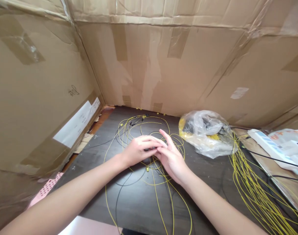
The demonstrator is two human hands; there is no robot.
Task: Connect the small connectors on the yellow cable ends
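My left hand [140, 149] and my right hand [172, 160] meet over the middle of a dark tabletop [136, 202]. The left fingers are bent and pressed together against the right thumb and fingers. On the right hand, the index finger points up and away while the others curl inward. Whatever is pinched between the fingertips is hidden. Thin yellow wires [156, 192] lie in loose loops beneath and around both hands, mixed with thin black wires [116, 192]. A small yellow piece [147, 169] rests just below the fingers. Small black connectors [131, 123] lie beyond the left hand.
Cardboard walls [144, 65] enclose the table at the back and sides. At right stand a clear plastic bag [207, 133] with dark and yellow contents, a bundle of yellow wires [249, 189] and a white power strip [271, 148]. Several tiny yellow bits [157, 113] lie along the back edge.
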